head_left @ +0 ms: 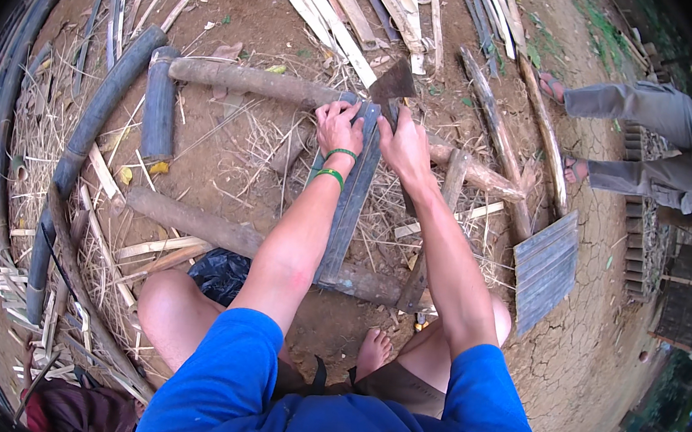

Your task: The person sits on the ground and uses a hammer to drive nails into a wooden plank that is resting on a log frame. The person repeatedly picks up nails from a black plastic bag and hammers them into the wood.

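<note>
Dark split-bamboo strips (354, 191) lie side by side in front of me, across two round poles, with their far ends between my hands. My left hand (340, 131), green bands at its wrist, grips their left edge with curled fingers. My right hand (406, 145) closes at the right edge near the far end, its fingertips partly hidden. Just beyond it shows a dark, flared metal blade (394, 83); its handle and any link to my hand are hidden. Beneath my right forearm a dark, narrow piece (408, 201) is partly covered.
The far pole (250, 81) and near pole (194, 221) rest on straw-strewn soil. Bamboo poles (90, 126) stand left; split slats (325, 11) lie ahead. A ribbed grey panel (544, 271) lies right. Another person's legs (639, 112) are far right; a dark-sleeved person (81, 412) is lower left.
</note>
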Tool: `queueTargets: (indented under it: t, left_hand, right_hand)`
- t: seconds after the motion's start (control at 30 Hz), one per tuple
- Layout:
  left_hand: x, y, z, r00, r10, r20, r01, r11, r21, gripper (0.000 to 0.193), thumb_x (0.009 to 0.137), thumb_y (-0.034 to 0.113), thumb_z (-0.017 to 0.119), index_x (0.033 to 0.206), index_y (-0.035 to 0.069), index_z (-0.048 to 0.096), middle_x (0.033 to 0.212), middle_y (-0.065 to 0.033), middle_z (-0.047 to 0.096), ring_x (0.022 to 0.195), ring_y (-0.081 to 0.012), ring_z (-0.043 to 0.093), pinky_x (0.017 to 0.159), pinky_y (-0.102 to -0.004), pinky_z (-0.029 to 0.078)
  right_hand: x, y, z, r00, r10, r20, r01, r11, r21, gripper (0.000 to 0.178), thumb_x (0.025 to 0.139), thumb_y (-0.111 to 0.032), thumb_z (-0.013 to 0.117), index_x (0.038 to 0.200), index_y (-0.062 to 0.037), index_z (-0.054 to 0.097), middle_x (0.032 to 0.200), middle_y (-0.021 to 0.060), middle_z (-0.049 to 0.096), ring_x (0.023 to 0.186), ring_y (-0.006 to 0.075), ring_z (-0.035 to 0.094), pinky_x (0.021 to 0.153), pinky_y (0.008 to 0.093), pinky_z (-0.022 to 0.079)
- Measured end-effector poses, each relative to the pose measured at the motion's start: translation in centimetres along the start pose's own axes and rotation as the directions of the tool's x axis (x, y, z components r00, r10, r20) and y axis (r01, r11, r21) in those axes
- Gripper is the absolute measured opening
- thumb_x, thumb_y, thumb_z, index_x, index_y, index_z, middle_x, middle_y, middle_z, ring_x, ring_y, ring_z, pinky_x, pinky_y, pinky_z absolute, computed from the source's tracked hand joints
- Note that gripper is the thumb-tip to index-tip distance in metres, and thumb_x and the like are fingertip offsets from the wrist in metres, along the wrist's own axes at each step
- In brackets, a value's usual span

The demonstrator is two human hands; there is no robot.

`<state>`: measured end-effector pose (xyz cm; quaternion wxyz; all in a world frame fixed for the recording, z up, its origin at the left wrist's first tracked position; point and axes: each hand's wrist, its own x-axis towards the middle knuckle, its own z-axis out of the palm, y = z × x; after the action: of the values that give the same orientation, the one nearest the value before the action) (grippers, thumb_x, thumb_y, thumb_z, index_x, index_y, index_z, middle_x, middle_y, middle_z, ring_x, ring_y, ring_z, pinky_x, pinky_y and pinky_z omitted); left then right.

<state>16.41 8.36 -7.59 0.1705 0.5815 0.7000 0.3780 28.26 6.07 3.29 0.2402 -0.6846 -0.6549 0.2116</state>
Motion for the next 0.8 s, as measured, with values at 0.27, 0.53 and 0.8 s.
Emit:
queueTargets:
  t: [0.27, 0.53, 0.8]
  left_hand:
    - [0.1, 0.1, 0.1, 0.999, 0.033, 0.009, -0.033, 0.999, -0.034, 0.033, 0.080, 0.013, 0.078, 0.112, 0.019, 0.078, 0.115, 0.0011, 0.065, 0.119, -0.0286, 0.050, 0.102, -0.0398, 0.048]
    - [-2.0, 0.8, -2.3, 0.999, -0.017, -0.031, 0.021, 0.990, 0.136, 0.074, 0.083, 0.023, 0.079, 0.149, 0.013, 0.048, 0.135, -0.0176, 0.052, 0.126, -0.0392, 0.047, 0.107, -0.0500, 0.041]
    - [-7.3, 0.5, -5.8, 0.918, -0.332, 0.216, 0.236, 0.897, 0.375, 0.081, 0.098, 0.053, 0.054, 0.157, 0.005, 0.026, 0.128, -0.0239, 0.055, 0.107, -0.0426, 0.064, 0.091, -0.0526, 0.054]
  right_hand:
    - [1.0, 0.3, 1.9, 0.998, -0.021, 0.051, 0.028, 0.988, -0.149, 0.036, 0.097, -0.029, 0.060, 0.111, 0.0037, 0.054, 0.081, 0.0352, 0.067, 0.083, 0.0549, 0.066, 0.078, 0.0602, 0.053]
    - [-0.2, 0.0, -1.1, 0.998, 0.039, -0.040, -0.037, 0.998, 0.048, 0.037, 0.097, -0.025, 0.060, 0.114, 0.0076, 0.055, 0.085, 0.0379, 0.066, 0.087, 0.0562, 0.066, 0.079, 0.0580, 0.053]
    - [-2.2, 1.3, -1.4, 1.000, 0.000, 0.010, -0.002, 0.992, 0.123, 0.045, 0.098, -0.027, 0.061, 0.134, -0.0026, 0.051, 0.090, 0.0326, 0.069, 0.091, 0.0526, 0.067, 0.079, 0.0556, 0.052]
